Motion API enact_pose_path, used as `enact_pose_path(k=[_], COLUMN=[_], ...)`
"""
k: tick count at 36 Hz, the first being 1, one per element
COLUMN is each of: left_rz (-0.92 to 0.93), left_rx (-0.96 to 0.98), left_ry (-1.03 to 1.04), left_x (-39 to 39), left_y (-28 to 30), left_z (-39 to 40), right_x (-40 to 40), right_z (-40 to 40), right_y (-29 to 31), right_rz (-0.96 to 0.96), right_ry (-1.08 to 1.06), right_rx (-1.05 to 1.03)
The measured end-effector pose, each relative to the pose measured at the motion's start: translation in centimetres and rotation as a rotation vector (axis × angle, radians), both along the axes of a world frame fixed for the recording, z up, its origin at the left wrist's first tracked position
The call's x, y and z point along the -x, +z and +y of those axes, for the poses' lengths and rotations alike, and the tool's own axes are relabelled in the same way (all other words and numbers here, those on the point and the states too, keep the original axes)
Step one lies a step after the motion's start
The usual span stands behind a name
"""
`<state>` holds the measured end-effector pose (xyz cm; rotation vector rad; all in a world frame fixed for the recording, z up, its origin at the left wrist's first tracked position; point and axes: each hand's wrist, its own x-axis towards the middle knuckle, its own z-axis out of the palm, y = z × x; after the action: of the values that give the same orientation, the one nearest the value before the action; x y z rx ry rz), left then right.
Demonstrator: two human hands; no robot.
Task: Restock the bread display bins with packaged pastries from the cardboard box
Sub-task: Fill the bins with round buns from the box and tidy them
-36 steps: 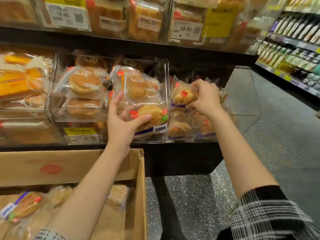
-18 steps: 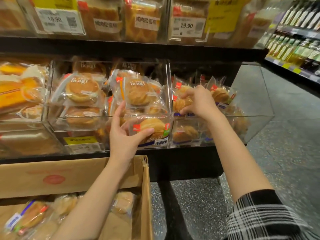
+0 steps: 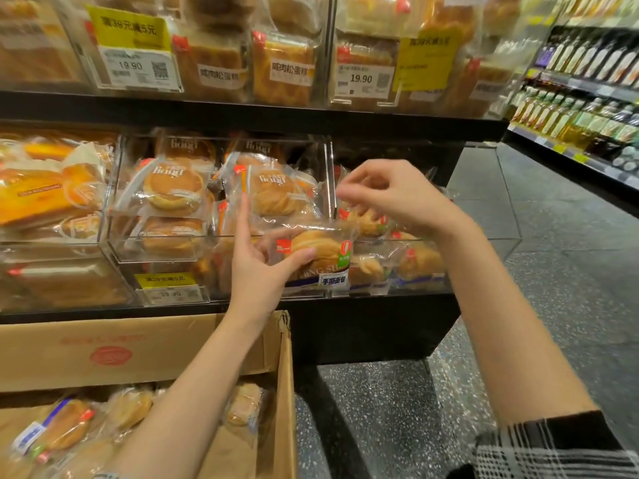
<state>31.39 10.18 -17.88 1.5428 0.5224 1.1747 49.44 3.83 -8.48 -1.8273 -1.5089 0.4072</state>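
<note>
My left hand [image 3: 256,261] grips a packaged pastry [image 3: 321,255], a golden bun in a clear wrapper with a dark blue band, in front of the clear bins' front wall. My right hand [image 3: 394,195] hovers over the right-hand clear bin [image 3: 484,238], fingers loosely curled and blurred, with nothing in them. That bin holds several of the same packaged buns [image 3: 418,261]. The open cardboard box [image 3: 145,347] stands at the lower left with more packaged pastries [image 3: 65,426] inside.
The middle clear bin [image 3: 166,248] holds round packaged cakes, the left bin orange-wrapped bread [image 3: 38,195]. An upper shelf [image 3: 242,108] carries packaged loaves and price tags. Bottles line a shelf [image 3: 587,108] at the far right across a speckled floor aisle [image 3: 570,271].
My right hand has let go of the pastry it was pressing into the right bin and has lifted clear. My left hand still holds its pastry in about the same spot.
</note>
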Motion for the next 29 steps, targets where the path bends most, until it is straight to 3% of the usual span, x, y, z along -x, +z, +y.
enact_pose_path(k=[3, 10, 12, 14, 16, 19, 26, 29], left_rz=[-0.008, -0.035, -0.005, 0.118, 0.258, 0.469, 1.268, 1.489], left_rx=[0.016, 0.058, -0.014, -0.25, -0.622, -1.076, -1.362, -1.431], left_ry=[-0.019, -0.139, -0.147, -0.072, 0.03, 0.103, 0.017, 0.024], left_x=[-0.6, -2.6, -3.2, -3.9, -4.8, -7.1, -12.3, -13.8], left_y=[0.5, 1.7, 2.0, 2.2, 2.9, 5.1, 8.8, 8.3], left_z=[-0.6, -0.5, -0.2, 0.9, 2.3, 4.5, 6.9, 7.1], right_x=[1.0, -1.2, -2.9, -4.6, -6.3, -7.7, -7.3, -6.9], right_z=[-1.0, -2.9, -4.1, -5.0, -5.5, -5.6, -4.6, -3.8], right_y=[0.7, 1.4, 2.1, 2.3, 2.1, 1.4, -0.9, -1.8], right_rz=[-0.037, -0.076, -0.08, -0.103, -0.146, -0.23, -0.242, -0.225], right_ry=[0.193, 0.065, -0.051, -0.202, -0.334, -0.425, -0.381, -0.313], right_rx=[0.336, 0.18, 0.081, -0.051, -0.142, -0.157, -0.076, -0.031])
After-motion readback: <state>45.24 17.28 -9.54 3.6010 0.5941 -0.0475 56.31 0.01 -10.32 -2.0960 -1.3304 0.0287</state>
